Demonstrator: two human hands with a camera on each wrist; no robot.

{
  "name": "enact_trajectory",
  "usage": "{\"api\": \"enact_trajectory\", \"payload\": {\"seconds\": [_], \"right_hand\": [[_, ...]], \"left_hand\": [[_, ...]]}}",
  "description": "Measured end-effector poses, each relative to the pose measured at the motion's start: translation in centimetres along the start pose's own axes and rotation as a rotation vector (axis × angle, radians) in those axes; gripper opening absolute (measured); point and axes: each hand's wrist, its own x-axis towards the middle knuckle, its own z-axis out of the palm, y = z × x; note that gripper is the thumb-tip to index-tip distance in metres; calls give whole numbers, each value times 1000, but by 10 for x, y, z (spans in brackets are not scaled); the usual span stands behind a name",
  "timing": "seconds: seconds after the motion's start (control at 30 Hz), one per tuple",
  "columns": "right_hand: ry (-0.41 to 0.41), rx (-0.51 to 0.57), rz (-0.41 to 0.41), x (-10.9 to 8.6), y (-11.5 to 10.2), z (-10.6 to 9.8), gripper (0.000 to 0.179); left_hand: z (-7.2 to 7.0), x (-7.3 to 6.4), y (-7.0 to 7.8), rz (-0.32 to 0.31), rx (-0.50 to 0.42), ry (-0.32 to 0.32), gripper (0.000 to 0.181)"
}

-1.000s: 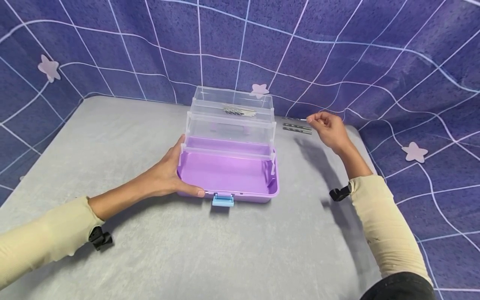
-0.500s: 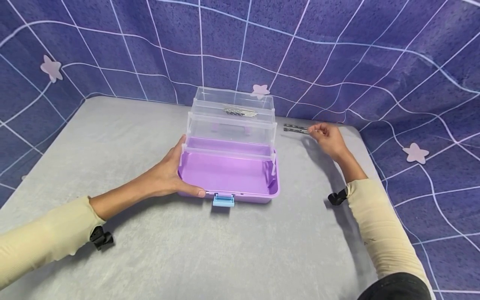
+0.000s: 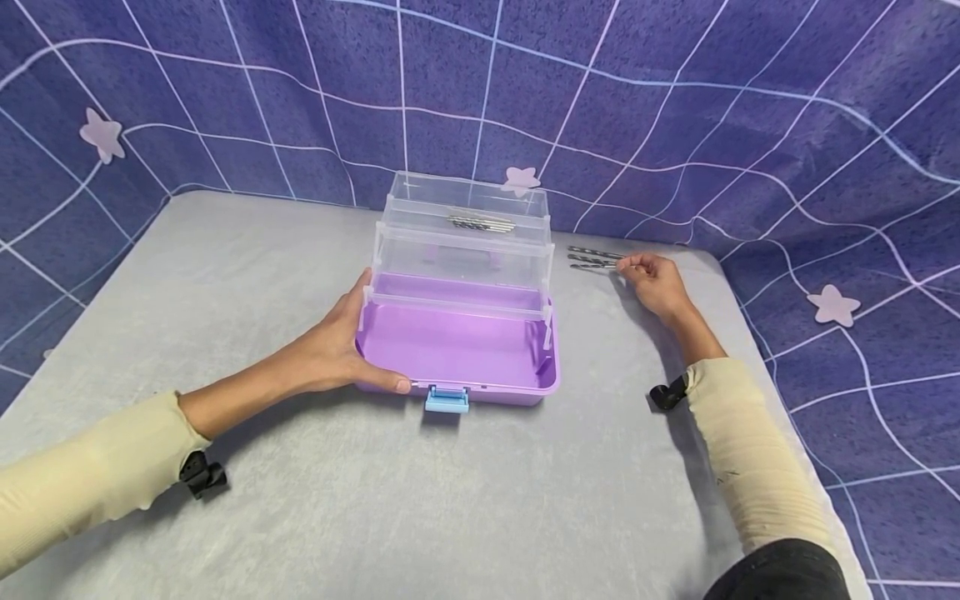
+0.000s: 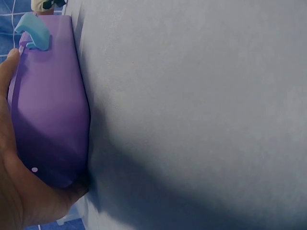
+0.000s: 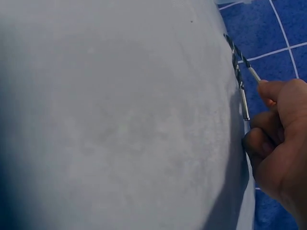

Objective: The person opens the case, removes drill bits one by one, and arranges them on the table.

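Now the pinched drill bit has crossed to the near side of the other two

A second ago the right hand (image 3: 654, 283) held its drill bit (image 3: 595, 267) beyond the loose pair at the far edge of the table (image 3: 300, 500). It has since come toward the person, and that bit now shows on the near side of the pair, angled a little against them. The thumb and forefinger are closed in a pinch on its plain end; in the right wrist view the other fingers are curled beneath. Whether the bit rests on the table or hangs just above it cannot be told.

The two loose drill bits (image 3: 588, 251) lie close together, just right of the purple box (image 3: 465, 342). More bits (image 3: 480, 224) lie together in the clear trays (image 3: 420, 258) above the box, though the see-through plastic hides which tier holds them.

The left hand (image 3: 337, 350) has not shifted: its thumb lies along the front rim and its fingers spread round the left end, gripping the box, which has stayed put.

The change suggests the three bits are being sorted or lined up, with none of them in the trays yet.
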Motion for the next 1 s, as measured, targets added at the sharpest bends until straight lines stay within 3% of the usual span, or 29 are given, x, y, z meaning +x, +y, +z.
{"api": "enact_trajectory", "payload": {"seconds": [0.2,0.53,1.0], "right_hand": [[3,41,30,2,5,2,35],[16,-67,50,5,5,4,32],[33,-52,98,9,8,5,32]], "left_hand": [[0,-1,1,-9,22,-10,177],[-1,-2,3,-23,-2,-15,178],[-1,-2,4,-37,29,-15,178]]}}
